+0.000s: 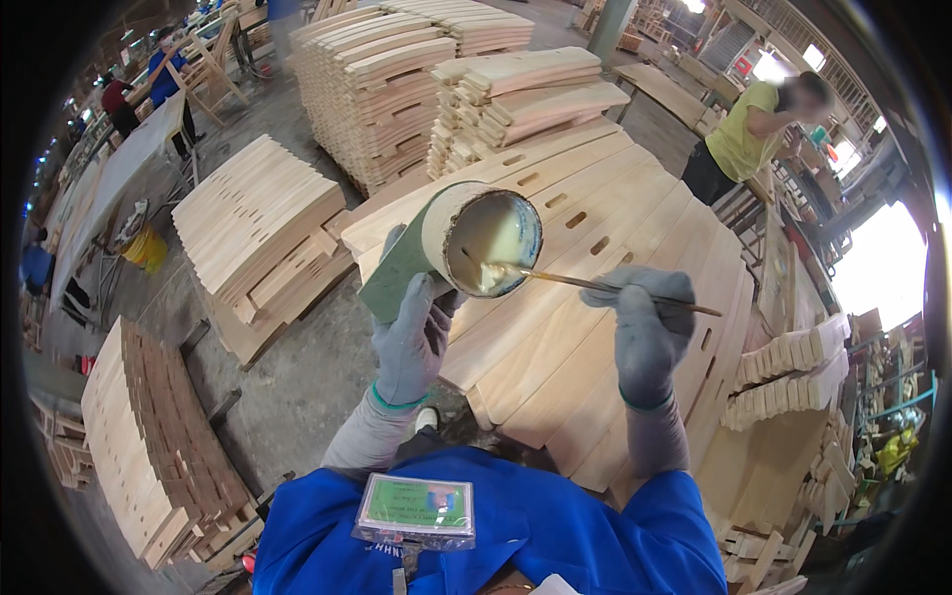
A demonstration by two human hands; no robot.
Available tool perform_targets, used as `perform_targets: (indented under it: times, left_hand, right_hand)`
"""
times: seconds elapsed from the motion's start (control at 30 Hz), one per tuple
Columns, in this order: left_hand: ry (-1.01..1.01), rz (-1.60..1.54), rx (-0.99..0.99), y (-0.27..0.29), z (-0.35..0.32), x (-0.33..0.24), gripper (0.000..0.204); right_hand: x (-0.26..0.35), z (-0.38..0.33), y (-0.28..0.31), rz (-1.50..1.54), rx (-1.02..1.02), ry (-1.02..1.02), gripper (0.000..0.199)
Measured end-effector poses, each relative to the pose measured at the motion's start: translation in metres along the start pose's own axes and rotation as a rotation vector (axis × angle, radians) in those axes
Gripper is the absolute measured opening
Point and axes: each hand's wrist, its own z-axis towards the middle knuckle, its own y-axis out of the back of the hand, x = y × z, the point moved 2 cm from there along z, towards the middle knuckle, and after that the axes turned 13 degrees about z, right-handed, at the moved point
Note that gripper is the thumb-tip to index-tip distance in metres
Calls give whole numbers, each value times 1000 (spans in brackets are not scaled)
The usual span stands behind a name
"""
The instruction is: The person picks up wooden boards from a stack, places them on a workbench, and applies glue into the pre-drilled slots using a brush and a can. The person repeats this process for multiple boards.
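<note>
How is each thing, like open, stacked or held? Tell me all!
Round pot, open, creamy stuff inside
Green board, held beside the pot
Thin stick, tip inside the pot
Left gloved hand, holding pot and board
Right gloved hand, closed on the stick
Slotted wooden boards, laid side by side
Wooden slats behind, stacked
ID badge, facing up

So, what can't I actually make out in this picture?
All in the head view:
Left hand: some fingers hidden behind the green piece and the cup.
Cup: its bottom covered by pale paste.
Stick: its dipped end hidden by that paste.
Badge: fine print too small.
Yellow-shirted person: face blurred.
</note>
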Motion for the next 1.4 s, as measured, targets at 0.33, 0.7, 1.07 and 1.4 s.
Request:
perform_targets:
  times: [0.33, 0.7, 1.07, 1.4]
  left_hand:
    - [-79, -73, -62, -7, 10, -2, 57]
    - [-47, 34, -204, 21, 42, 36, 56]
    - [186, -57, -131, 59, 61, 62, 51]
    - [176, -65, -127, 54, 63, 58, 48]
  right_hand:
    - [-30, -13, -13, -72, 55, 20, 16]
    - [-68, 41, -1, -155, -125, -44, 4]
    - [-181, 227, 133, -369, -66, -406, 18]
    - [-209, 246, 143, -770, -47, -402, 18]
